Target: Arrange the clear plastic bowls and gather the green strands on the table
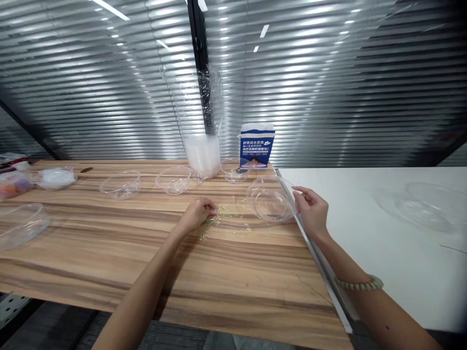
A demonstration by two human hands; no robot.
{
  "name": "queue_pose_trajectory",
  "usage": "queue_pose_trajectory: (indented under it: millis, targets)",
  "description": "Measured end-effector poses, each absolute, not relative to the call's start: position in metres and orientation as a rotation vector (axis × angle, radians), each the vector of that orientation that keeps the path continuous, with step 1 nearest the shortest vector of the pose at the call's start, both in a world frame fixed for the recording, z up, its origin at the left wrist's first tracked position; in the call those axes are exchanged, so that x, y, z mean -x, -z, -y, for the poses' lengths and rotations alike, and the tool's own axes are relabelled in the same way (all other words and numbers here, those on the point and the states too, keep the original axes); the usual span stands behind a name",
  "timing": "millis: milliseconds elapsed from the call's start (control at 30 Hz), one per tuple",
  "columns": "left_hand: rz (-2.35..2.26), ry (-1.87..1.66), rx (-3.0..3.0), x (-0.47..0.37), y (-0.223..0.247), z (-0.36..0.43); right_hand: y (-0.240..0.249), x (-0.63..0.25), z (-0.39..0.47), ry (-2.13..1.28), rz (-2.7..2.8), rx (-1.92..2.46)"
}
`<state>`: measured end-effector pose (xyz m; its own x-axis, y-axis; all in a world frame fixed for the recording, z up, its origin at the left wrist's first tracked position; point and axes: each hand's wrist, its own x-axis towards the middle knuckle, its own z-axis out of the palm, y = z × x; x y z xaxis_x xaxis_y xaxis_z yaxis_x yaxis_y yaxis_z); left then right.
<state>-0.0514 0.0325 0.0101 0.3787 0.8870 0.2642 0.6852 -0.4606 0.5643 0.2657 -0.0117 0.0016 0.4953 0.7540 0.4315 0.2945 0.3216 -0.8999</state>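
Note:
My right hand (pixel 312 210) pinches the right rim of a clear plastic bowl (pixel 268 201) that is tipped up on the wooden table (pixel 233 272). My left hand (pixel 199 213) rests on the table with its fingers curled over a small scatter of pale green shreds (pixel 222 216), just left of the bowl. Whether the fingers hold any shreds is hidden.
Three more clear bowls (pixel 120 184) (pixel 173 179) (pixel 234 169) stand in a row behind, beside a bagged stack of bowls (pixel 203 153) and a blue-and-white carton (pixel 256 146). A clear container (pixel 20 223) sits at the left edge. A white table (pixel 383 233) adjoins on the right, bearing a clear lid (pixel 425 206).

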Motion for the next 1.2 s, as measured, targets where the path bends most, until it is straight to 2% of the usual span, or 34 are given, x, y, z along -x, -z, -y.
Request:
queue_pose_trajectory:
  millis: [300, 500, 867, 1067, 1200]
  targets:
    - [-1.265, -1.022, -2.082, 0.023, -0.022, -0.018, -0.002, -0.258, 0.014, -0.416, 1.111, 1.214]
    - [-1.049, -1.107, -2.197, 0.01, -0.037, -0.004, -0.003, -0.256, 0.012, -0.408, 1.159, 1.203]
    - [-0.967, -1.16, -2.267, -0.041, -0.045, -0.036, 0.001, -0.259, 0.005, -0.354, 1.179, 1.195]
    - [-1.171, -1.312, -2.101, -0.026, -0.02, -0.049, 0.0, -0.264, 0.004, -0.377, 1.093, 1.213]
    - [-1.424, -1.17, -2.147, 0.0, -0.006, -0.057, -0.002, -0.265, 0.006, -0.367, 1.078, 1.225]
